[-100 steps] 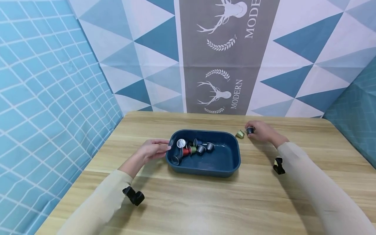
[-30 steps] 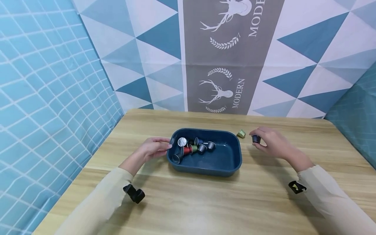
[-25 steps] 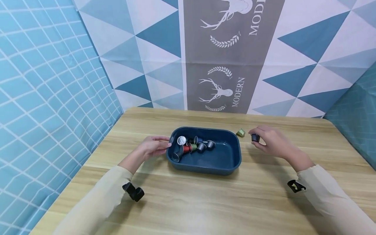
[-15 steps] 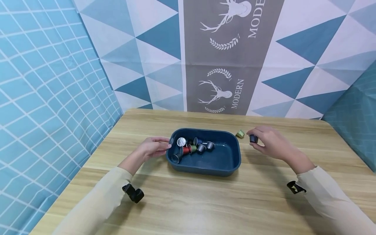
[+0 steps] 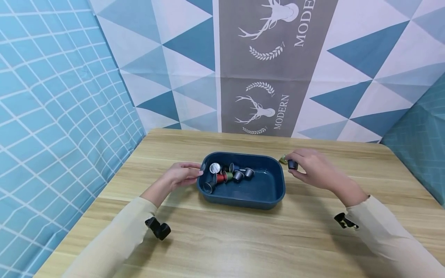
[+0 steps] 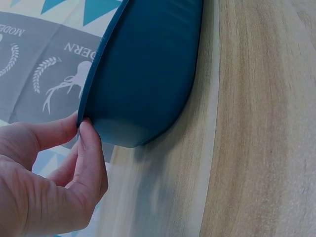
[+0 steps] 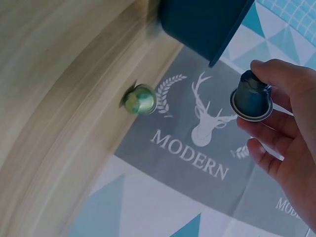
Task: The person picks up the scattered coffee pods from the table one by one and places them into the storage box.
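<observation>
A dark blue plastic bin (image 5: 243, 199) stands on the wooden table. My left hand (image 5: 182, 174) pinches its left rim between thumb and fingers, which the left wrist view shows close up. Several coffee capsules, among them a red one (image 5: 218, 178), a green one (image 5: 227, 176) and a silver-grey one (image 5: 248, 172), lie in the bin's left half. Just off the bin's right end, my right hand (image 5: 314, 170) holds a dark coffee capsule (image 7: 253, 98) between thumb and fingers above the table. A gold-green coffee capsule (image 7: 140, 99) lies on the table, partly hidden by that hand in the head view.
The wooden table (image 5: 229, 239) reaches to a patterned cloth (image 5: 257, 69) hanging behind it. Blue checked cloth (image 5: 62, 108) hangs on the left. Both sleeves carry a black wrist mount (image 5: 158, 228).
My right hand first draws the dark capsule back from the far part of the table, then moves left with it toward the bin. My left hand stays on the rim.
</observation>
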A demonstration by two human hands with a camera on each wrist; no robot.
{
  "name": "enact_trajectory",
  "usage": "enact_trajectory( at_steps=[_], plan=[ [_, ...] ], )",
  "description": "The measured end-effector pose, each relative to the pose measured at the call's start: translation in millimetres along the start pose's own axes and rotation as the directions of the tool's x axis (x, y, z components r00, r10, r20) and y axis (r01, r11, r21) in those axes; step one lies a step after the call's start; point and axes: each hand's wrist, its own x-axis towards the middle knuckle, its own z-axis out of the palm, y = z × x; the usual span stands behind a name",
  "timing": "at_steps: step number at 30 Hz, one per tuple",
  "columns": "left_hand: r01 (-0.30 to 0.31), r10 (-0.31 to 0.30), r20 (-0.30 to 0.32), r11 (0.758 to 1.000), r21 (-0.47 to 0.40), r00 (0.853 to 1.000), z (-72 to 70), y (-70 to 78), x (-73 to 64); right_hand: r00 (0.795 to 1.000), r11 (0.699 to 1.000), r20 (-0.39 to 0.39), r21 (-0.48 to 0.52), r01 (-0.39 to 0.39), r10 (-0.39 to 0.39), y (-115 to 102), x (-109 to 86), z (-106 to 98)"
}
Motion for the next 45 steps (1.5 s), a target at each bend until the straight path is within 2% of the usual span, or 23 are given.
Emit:
enact_trajectory(
  at_steps=[10,15,22,26,33,41,45],
  plan=[
    [-0.011,0.011,-0.001,1.000,0.003,1.000,1.6,0.8,-1.1,0.998,0.999,0.059,0.031,0.023,-0.025,-10,21.1,2],
    [-0.013,0.013,0.001,1.000,-0.008,1.000,1.0,1.0,-1.9,0.989,1.000,0.145,0.023,0.015,-0.018,-18,34.1,2],
    [-0.023,0.023,0.004,1.000,-0.016,1.000,1.2,0.4,-1.4,0.964,0.998,0.267,0.060,-0.006,-0.010,-32,57.8,-2],
    [-0.025,0.025,0.004,1.000,-0.017,1.000,1.2,0.2,-1.7,0.942,0.996,0.334,0.092,-0.014,-0.018,-37,70.1,-5],
    [-0.031,0.031,-0.002,0.999,-0.021,1.000,0.5,-0.2,-2.9,0.886,0.992,0.464,0.115,-0.060,0.000,-46,90.6,-8],
    [-0.027,0.027,0.001,1.000,-0.003,1.000,-1.5,-2.6,-2.2,0.833,0.987,0.553,0.120,-0.104,0.021,-53,109.1,-5],
    [-0.028,0.028,0.009,1.000,0.003,1.000,-2.2,-3.3,-0.8,0.799,0.984,0.600,0.112,-0.139,0.044,-55,116.5,0]
  ],
)
